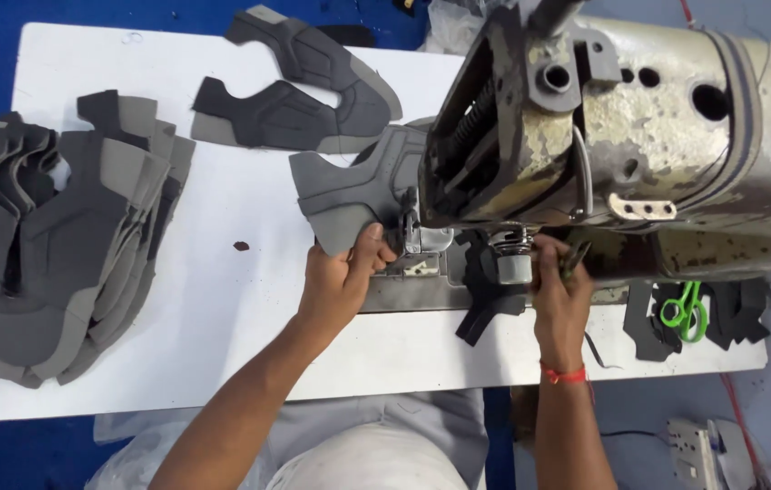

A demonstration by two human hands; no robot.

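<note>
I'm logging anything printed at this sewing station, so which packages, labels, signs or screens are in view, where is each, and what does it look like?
None clearly in view: no package, sign or screen.
Nearest thing to a label: a small pale metal plate with holes, on the sewing machine front; any marking is too small to tell.
Clear plastic bag, crumpled, at the table's far edge behind the machine; contents hidden.

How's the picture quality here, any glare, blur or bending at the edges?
Head view: bright, even light, with only soft shadows under the grey cut pieces; the white table is close to washed out but shows no hard glare; the sewing machine looms large and stretched at the top right; both the left hand and right hand look slightly soft; the table edges bow a little.
</note>
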